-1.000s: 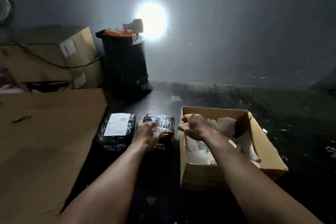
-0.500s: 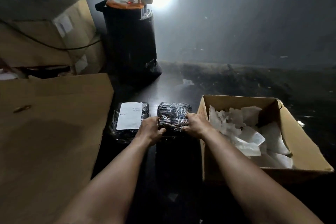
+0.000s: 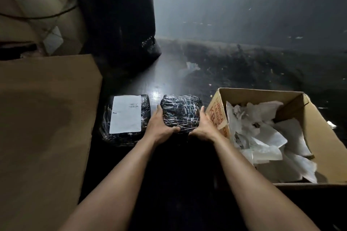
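Both of your hands are clamped on the small black wrapped parcel point(image 3: 181, 113) at the centre of the frame. Your left hand point(image 3: 161, 126) grips its left edge, with the thumb curled round the near corner, and your right hand point(image 3: 203, 125) grips its right edge, fingers running up the side. The parcel sits low against the dark floor point(image 3: 169, 84); you cannot tell from this view whether it is lifted clear or resting there.

Just left of it lies a larger black wrapped parcel point(image 3: 127, 118), flat, with a white label point(image 3: 125, 114) covering most of its top (the print on the label is too small to read). The two parcels are close but apart, with your left hand in the gap between them.

At the right of the frame stands an open cardboard box point(image 3: 319, 137), its near left wall printed with red lettering and just beside your right hand. Inside it is a loose heap of crumpled white paper point(image 3: 266, 137) that covers the bottom.

A flat sheet of cardboard point(image 3: 45, 118) fills the left of the frame. In the upper left stands another cardboard box point(image 3: 37, 9), closed, with a dark cable across it, and next to it, top centre, a tall black wrapped bundle point(image 3: 120, 15) stands upright against the wall.
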`<state>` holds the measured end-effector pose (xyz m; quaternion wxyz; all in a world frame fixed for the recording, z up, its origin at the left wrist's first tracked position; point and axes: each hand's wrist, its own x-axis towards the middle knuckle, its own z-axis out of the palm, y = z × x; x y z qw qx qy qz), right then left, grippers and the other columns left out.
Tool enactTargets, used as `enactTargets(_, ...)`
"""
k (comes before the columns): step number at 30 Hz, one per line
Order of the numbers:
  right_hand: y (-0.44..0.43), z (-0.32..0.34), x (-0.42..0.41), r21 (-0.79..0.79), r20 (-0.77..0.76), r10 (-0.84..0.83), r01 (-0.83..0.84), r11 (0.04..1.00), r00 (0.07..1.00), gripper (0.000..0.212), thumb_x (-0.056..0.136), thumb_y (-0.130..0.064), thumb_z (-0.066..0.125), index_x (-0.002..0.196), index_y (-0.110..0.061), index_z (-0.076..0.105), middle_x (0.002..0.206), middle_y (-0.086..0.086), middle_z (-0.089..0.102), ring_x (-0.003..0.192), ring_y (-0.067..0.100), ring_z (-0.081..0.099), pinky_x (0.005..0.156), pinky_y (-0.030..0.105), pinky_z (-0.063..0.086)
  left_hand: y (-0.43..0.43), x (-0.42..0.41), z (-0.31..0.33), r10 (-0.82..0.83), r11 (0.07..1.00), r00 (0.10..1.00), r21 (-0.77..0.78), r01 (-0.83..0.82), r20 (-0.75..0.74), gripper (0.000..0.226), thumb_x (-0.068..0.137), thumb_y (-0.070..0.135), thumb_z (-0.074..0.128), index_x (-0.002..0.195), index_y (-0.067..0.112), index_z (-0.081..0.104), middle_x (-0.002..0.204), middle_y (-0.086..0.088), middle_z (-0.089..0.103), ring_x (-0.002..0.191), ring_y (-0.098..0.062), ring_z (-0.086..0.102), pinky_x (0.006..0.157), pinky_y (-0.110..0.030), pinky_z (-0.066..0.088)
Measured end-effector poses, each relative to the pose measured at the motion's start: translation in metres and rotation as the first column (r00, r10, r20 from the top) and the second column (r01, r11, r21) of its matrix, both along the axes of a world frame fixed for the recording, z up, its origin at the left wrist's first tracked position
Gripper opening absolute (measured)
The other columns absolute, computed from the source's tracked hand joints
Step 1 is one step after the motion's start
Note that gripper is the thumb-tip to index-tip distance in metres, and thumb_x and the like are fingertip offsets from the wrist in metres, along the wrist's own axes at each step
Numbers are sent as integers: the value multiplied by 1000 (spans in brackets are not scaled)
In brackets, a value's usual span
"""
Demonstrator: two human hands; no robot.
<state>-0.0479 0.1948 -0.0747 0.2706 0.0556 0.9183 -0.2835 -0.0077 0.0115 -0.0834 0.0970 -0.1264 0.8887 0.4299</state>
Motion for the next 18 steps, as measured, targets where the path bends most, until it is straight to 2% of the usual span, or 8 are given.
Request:
enactTargets(2, 2, -2, -2, -16, 57, -23, 24, 1000, 998, 130, 75, -15, 81, 155, -30, -21, 168, 11, -6, 154, 31, -1, 123, 42, 9, -1, -6, -1, -38, 999, 999, 39, 38, 12, 133, 59, 47, 87, 156, 8, 4, 157, -14, 29, 142, -26, 34, 117, -37, 31)
enactTargets(6, 3, 2, -3, -54, 37, -54, 56, 997, 998, 133, 74, -14, 86, 157, -28, -17, 165, 16, 12, 152, 35, 11, 122, 43, 17, -1, -7, -7, -53, 996, 997, 74, 49, 55, 138, 60, 38, 92, 156, 12, -5, 164, -7, 14, 148, -20, 23, 120, -29, 21)
enactTargets(11, 5, 10, 6, -89, 13, -37, 38, 995, 999, 137, 69, -21, 92, 158, -28, -12, 164, 15, 18, 151, 35, 16, 123, 43, 19, 0, 0, -2, -31, 994, 997, 108, 24, 65, 134, 61, 30, 92, 156, 13, 0, 163, -6, 15, 147, -20, 25, 112, -19, 18)
enactTargets(15, 7, 27, 25, -63, -30, 29, -31, 998, 999, 138, 66, -25, 94, 159, -24, -9, 161, 16, 29, 148, 33, 26, 119, 38, 26, 0, 22, 8, -5, 994, 998, 108, -1, 62, 133, 59, 32, 93, 156, 17, 4, 161, -5, 24, 144, -21, 31, 112, -22, 24)
enactTargets(18, 5, 39, 44, -49, -56, 78, -80, 996, 995, 142, 62, -28, 95, 159, -23, -9, 160, 15, 31, 147, 32, 29, 119, 40, 29, -2, 45, 18, 16, 993, 1000, 114, -19, 26, 132, 56, 31, 95, 156, 17, 11, 159, -4, 29, 142, -18, 36, 110, -18, 26)
